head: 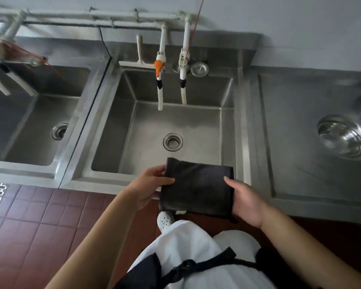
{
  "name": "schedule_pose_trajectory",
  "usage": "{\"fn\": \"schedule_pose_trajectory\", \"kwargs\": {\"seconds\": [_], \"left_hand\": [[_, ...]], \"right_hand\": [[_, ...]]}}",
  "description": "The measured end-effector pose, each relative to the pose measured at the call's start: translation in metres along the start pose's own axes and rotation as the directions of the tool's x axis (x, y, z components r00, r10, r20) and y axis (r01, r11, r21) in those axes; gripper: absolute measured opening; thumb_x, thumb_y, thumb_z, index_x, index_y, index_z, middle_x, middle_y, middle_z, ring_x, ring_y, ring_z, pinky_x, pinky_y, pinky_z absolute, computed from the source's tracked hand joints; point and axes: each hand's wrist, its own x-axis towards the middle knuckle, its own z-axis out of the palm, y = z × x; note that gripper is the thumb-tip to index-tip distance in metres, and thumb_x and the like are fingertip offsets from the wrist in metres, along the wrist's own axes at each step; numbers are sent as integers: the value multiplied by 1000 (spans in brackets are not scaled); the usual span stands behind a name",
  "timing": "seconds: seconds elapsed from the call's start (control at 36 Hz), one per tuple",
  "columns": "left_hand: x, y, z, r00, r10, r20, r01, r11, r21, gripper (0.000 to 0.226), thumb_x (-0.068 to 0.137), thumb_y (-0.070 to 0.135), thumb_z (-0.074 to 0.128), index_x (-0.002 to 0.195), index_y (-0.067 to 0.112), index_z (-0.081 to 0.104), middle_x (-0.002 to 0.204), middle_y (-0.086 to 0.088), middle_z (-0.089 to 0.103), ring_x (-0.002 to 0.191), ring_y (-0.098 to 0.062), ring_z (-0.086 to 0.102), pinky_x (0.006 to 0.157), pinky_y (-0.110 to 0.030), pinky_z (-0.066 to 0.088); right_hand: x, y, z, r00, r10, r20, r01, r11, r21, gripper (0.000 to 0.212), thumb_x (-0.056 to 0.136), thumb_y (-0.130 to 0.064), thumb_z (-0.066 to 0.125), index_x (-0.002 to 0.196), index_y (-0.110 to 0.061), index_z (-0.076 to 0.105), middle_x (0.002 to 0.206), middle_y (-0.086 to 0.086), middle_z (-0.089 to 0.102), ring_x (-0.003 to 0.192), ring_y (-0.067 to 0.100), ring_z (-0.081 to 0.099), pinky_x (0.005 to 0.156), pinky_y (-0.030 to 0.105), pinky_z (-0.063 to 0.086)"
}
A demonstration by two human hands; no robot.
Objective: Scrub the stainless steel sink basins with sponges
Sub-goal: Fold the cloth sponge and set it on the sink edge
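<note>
A folded dark grey cloth [198, 186] is held flat over the front rim of the middle stainless steel basin [150, 122]. My left hand [148, 184] grips the cloth's left edge, thumb on top. My right hand [246, 201] holds its right side from below, thumb lying across the top. The middle basin looks dry, with a round drain strainer [173, 142] in its floor. A second basin [29, 113] lies to the left with its own drain [59, 131]. No sponge is visible.
Two white taps, one with an orange handle [159, 67] and one plain [183, 65], hang over the middle basin. A squeegee [139, 57] and a sink plug [199, 69] rest at its back ledge. A steel bowl [342, 136] sits on the right drainboard. Red floor tiles lie below.
</note>
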Motion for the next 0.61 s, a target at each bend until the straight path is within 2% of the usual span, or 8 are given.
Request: {"fn": "schedule_pose_trajectory", "kwargs": {"seconds": [0.11,0.19,0.25,0.31,0.39,0.5,0.56,0.61], "left_hand": [[-17,1,-25,973,117,-197,-106,992,67,38,88,-2,66,105,31,76,102,0,77,89,-17,75,68,-44,62],[-31,9,-32,859,346,-376,-238,922,304,39,87,5,66,108,37,73,94,8,76,85,-14,73,71,-36,63],[-42,15,-29,795,483,-367,-298,838,456,44,86,11,62,118,40,68,94,10,71,83,-6,70,71,-23,59],[-52,17,-27,774,561,-292,-306,736,603,55,82,16,60,132,37,57,105,8,61,94,-8,63,80,-24,55],[-68,17,-48,753,623,-210,-266,581,769,64,79,20,59,141,30,46,114,3,51,108,-17,51,90,-32,49],[-105,17,-104,791,574,-210,-342,700,627,51,79,20,57,127,37,58,107,10,59,101,-8,58,90,-27,49],[-126,7,-133,700,613,-367,-404,763,504,42,80,27,58,120,40,64,104,17,66,97,0,62,81,-21,52],[-143,-10,-164,563,621,-546,-428,784,449,42,81,40,65,122,44,63,112,21,64,102,0,62,82,-23,55]], "right_hand": [[21,1,46,984,-134,-118,89,941,-326,21,102,-33,51,116,-32,67,116,-2,74,101,16,72,78,35,57],[36,0,99,942,-310,-130,200,827,-525,16,99,-39,55,100,-36,71,111,-7,75,98,10,70,85,32,55],[43,5,140,953,-301,-23,252,833,-492,27,94,-53,56,103,-34,74,108,-3,76,96,15,72,81,34,55],[50,12,178,964,-249,91,264,867,-422,47,84,-62,60,111,-26,73,112,6,74,94,20,72,78,38,54],[63,26,221,946,-272,175,316,897,-311,48,83,-43,72,119,-11,67,123,23,65,103,30,68,86,41,53],[76,45,258,974,-94,205,142,962,-234,42,88,-29,62,127,-11,64,110,14,73,91,23,74,62,32,58],[81,52,276,970,-23,243,93,956,-277,44,87,-27,62,129,-12,63,117,14,72,99,27,73,71,38,61],[86,55,298,959,-11,285,116,927,-357,45,82,-28,66,126,-18,66,125,13,69,112,31,68,98,51,52]]}}
